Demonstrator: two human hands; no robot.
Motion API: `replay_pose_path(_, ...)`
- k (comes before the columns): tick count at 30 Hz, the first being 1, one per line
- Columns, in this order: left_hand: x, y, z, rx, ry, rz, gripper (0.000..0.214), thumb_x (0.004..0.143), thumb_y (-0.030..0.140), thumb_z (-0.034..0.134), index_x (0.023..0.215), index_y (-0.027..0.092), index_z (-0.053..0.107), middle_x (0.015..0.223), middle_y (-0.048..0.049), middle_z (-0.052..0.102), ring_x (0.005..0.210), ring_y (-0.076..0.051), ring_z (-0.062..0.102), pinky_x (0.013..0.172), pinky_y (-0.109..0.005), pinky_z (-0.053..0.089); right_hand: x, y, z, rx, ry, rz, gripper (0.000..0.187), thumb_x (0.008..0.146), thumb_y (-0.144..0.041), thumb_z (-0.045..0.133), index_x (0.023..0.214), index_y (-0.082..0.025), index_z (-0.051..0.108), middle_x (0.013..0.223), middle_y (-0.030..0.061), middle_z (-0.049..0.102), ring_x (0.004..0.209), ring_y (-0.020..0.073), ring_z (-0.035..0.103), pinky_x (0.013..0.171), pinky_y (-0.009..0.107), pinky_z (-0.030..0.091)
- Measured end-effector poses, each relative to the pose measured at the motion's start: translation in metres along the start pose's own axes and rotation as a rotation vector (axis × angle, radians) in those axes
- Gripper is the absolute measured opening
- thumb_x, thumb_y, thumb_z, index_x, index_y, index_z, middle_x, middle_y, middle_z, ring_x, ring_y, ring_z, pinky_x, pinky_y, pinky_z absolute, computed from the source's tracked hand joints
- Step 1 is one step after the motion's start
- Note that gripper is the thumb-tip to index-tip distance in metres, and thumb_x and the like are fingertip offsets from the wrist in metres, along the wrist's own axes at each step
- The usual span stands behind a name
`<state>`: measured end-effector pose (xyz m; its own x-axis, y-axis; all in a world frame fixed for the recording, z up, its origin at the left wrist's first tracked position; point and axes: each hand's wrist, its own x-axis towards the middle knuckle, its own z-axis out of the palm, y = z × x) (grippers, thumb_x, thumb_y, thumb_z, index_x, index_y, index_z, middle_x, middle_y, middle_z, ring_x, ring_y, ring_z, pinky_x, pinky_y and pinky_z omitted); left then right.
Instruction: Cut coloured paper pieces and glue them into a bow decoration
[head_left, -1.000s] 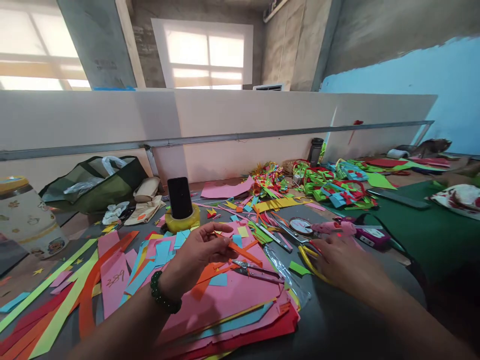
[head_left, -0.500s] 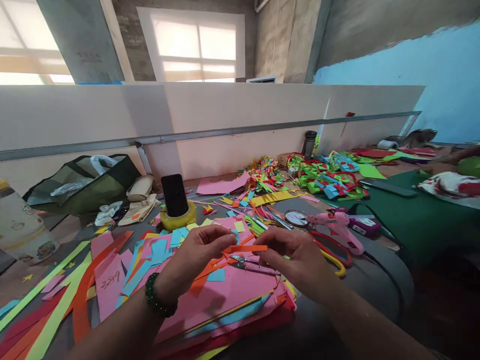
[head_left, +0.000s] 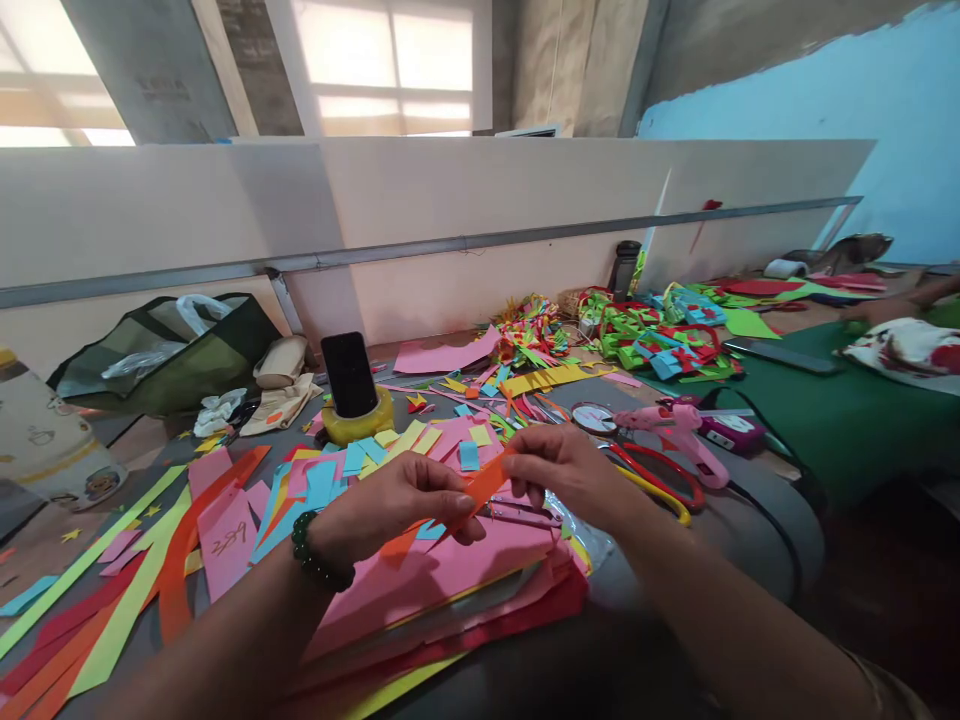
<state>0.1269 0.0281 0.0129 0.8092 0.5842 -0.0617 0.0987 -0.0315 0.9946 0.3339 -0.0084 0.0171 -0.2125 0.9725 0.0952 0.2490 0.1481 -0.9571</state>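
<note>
Between my two hands an orange paper strip (head_left: 489, 480) is stretched at a slant, its right end higher. My left hand (head_left: 424, 495), with a dark green bead bracelet (head_left: 309, 553) at the wrist, pinches the lower part between thumb and fingers. The upper end is pinched by my right hand (head_left: 559, 468). Below them lies a stack of pink sheets (head_left: 450, 590) with small blue and yellow paper pieces on top. Pink-handled scissors (head_left: 525, 513) rest on the stack, partly hidden behind my hands.
A phone (head_left: 349, 375) leans upright in a yellow tape roll (head_left: 360, 425). To the right lie red-handled scissors (head_left: 660, 475), a pink glue gun (head_left: 679, 435) and a purple tape measure (head_left: 731, 430). Long paper strips (head_left: 135, 590) cover the left. Another person's arm (head_left: 900, 300) shows at far right.
The orange strip has turned from nearly level to slanted, showing its broad face. My left hand has moved slightly down, and my right hand slightly up. The view has shifted a little.
</note>
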Motion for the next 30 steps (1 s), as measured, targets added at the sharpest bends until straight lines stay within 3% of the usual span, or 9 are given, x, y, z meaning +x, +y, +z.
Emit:
replay_pose_path(6,-0.006,0.003,-0.025,0.003,-0.058,-0.068,0.018,0.077,0.031,0.067,0.082,0.015,0.074,0.078,-0.0080,0.074,0.078,-0.019,0.067,0.083,-0.030,0.049,-0.004,0.003,-0.029,0.069,0.134,0.006,0.026,0.071,-0.038,0.066,0.064,-0.014,0.060,0.052,-0.0032,0.058,0.042,0.0045,0.047,0.042,0.016,0.036)
replay_pose_path(9,-0.007,0.005,-0.033,-0.015,0.030,-0.080,0.028,0.080,0.038,0.062,0.088,0.014,0.073,0.084,-0.0102,0.074,0.082,-0.020,0.068,0.084,-0.031,0.049,-0.009,0.001,-0.036,0.063,0.166,-0.006,0.025,0.072,-0.038,0.066,0.064,-0.014,0.061,0.053,-0.0034,0.059,0.043,0.0047,0.048,0.042,0.016,0.037)
replay_pose_path(13,-0.003,0.004,-0.019,-0.006,0.191,-0.049,0.045,0.084,0.051,0.051,0.091,0.012,0.071,0.084,-0.0108,0.073,0.081,-0.020,0.067,0.080,-0.032,0.049,-0.012,0.000,-0.027,0.009,0.120,-0.024,0.024,0.073,-0.036,0.064,0.065,-0.014,0.061,0.054,-0.0028,0.058,0.043,0.0052,0.049,0.042,0.016,0.038)
replay_pose_path(17,0.003,0.000,0.007,0.084,0.110,0.007,0.032,0.077,0.044,0.064,0.084,0.014,0.071,0.080,-0.0058,0.071,0.076,-0.016,0.063,0.073,-0.027,0.048,-0.009,0.000,-0.002,-0.079,0.048,-0.038,0.020,0.074,-0.032,0.060,0.065,-0.014,0.061,0.053,-0.0022,0.057,0.044,0.0070,0.050,0.042,0.017,0.038)
replay_pose_path(19,0.001,0.003,0.010,0.094,0.096,0.024,0.028,0.077,0.042,0.065,0.077,0.014,0.070,0.075,-0.0046,0.070,0.071,-0.015,0.062,0.070,-0.026,0.047,-0.008,0.001,0.003,-0.136,0.065,-0.042,0.020,0.075,-0.031,0.058,0.066,-0.014,0.062,0.055,-0.0014,0.059,0.046,0.0080,0.052,0.043,0.018,0.039)
replay_pose_path(23,-0.017,0.025,-0.007,0.225,0.288,0.095,0.025,0.078,0.039,0.065,0.072,0.015,0.070,0.071,-0.0026,0.069,0.068,-0.013,0.059,0.067,-0.023,0.045,-0.020,0.002,-0.024,-0.317,0.273,-0.086,0.025,0.078,-0.038,0.055,0.068,-0.016,0.061,0.061,0.0000,0.061,0.048,0.0089,0.052,0.045,0.020,0.039)
replay_pose_path(26,-0.035,0.041,-0.026,0.297,0.438,0.143,0.023,0.078,0.039,0.064,0.074,0.017,0.069,0.071,0.0000,0.068,0.066,-0.010,0.056,0.063,-0.020,0.042,-0.044,0.007,-0.055,-0.516,0.359,-0.104,0.036,0.083,-0.042,0.048,0.056,-0.018,0.051,0.050,-0.0028,0.049,0.043,0.0085,0.043,0.041,0.021,0.032)
replay_pose_path(28,-0.043,0.040,-0.033,0.368,0.421,0.113,0.025,0.080,0.042,0.061,0.077,0.018,0.067,0.074,0.0002,0.067,0.067,-0.011,0.056,0.062,-0.021,0.041,-0.060,0.010,-0.064,-0.632,0.315,-0.083,0.040,0.086,-0.041,0.042,0.053,-0.019,0.047,0.047,-0.0030,0.045,0.043,0.0095,0.042,0.041,0.022,0.031)
replay_pose_path(30,-0.045,0.029,-0.030,0.501,0.344,0.051,0.026,0.083,0.042,0.056,0.077,0.018,0.065,0.078,-0.0007,0.067,0.072,-0.014,0.058,0.065,-0.023,0.043,-0.070,0.014,-0.060,-0.703,0.186,-0.078,0.027,0.085,-0.036,0.045,0.070,-0.018,0.059,0.061,0.0001,0.057,0.055,0.0127,0.053,0.050,0.023,0.040)
